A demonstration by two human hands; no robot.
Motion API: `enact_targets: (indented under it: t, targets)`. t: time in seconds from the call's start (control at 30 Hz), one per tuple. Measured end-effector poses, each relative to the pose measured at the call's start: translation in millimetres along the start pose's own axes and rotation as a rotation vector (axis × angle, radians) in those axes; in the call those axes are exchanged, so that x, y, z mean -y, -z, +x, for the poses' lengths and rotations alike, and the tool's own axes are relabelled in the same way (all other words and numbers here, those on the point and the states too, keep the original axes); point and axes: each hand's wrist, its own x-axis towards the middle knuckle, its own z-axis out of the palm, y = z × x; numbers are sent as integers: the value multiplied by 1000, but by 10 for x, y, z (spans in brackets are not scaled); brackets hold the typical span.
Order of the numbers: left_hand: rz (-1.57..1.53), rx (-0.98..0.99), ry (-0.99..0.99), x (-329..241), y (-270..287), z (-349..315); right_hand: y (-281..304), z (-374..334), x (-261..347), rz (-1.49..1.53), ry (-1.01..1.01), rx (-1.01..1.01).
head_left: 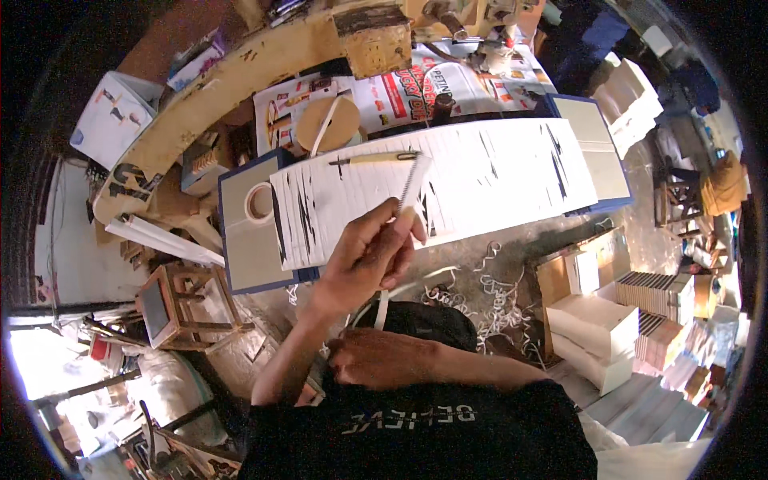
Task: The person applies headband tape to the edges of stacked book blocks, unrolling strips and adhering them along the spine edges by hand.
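My left hand (364, 252) is closed in a pinch on a narrow pale strip (414, 184) with a ribbed edge, raised over the near edge of a long row of white book blocks (496, 188). Below that hand a white band (382, 310) hangs toward my right hand (372, 356). The right one is curled close to my body; what its fingers hold is hidden. A yellow-handled tool with a thin dark tip (372, 159) lies across the blocks. Grey boards with blue edges (244, 228) stick out at both ends of the row.
A tape roll (260, 202) sits on the left board. Behind the row are a brown disc-shaped roll (328, 124) and a printed sheet (392, 96). A wooden stool (192, 308) stands left. Paper scraps (500, 308) litter the floor; book stacks (656, 300) stand right.
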Motion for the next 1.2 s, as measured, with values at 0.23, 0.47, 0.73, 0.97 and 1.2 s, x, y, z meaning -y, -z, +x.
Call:
enact_targets:
  t: [0.23,0.47,0.73,0.97,1.2]
  targets:
    - [175,-132,-45,31,-194,-231,1688,-343,478,-75,-475,-1060]
    - [145,-90,-302,73,-182,-159,1627,-278,510,603,-449,-1134]
    - [421,-365,-490,-293,-160,-275,1655,-292,689,288,-485,-1027]
    - [-5,-256,-315,-130,-215,-410,1565,-339,706,139,-510,-959]
    - [-145,-281,-246,-2,-276,-474,1547,-371,651,-263,-386,-866]
